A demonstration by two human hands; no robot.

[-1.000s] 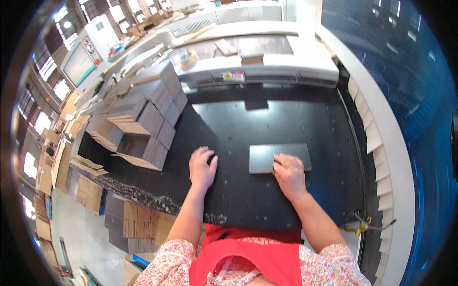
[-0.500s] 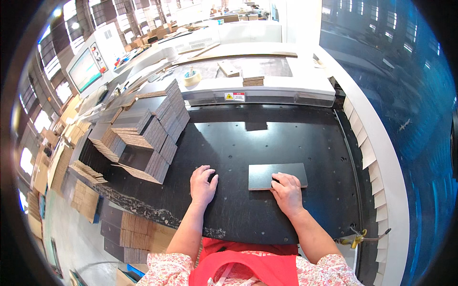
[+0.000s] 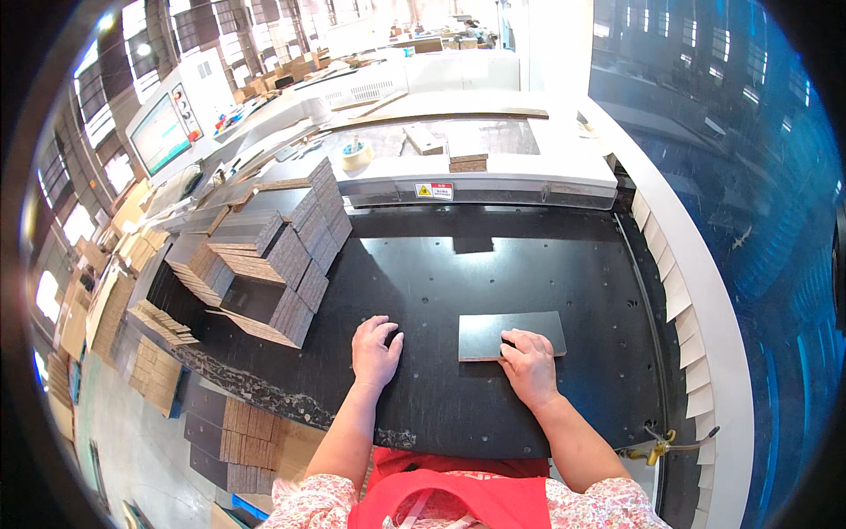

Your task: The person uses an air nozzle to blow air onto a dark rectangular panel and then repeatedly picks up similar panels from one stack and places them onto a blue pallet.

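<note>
A: Dark grey, flat: which panel (image 3: 513, 334) is this?

B: The one under my right hand (image 3: 530, 368), whose fingers press flat on its near edge, gripping nothing.

A: And the left hand (image 3: 374, 351)?

B: Spread open on the black table (image 3: 441, 273), beside the panel; cardboard stacks (image 3: 278, 256) lie farther left.

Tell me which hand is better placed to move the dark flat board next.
Right, probably. The right hand already rests its fingers on the dark board, while the left hand lies flat on the black table, apart from it.
</note>
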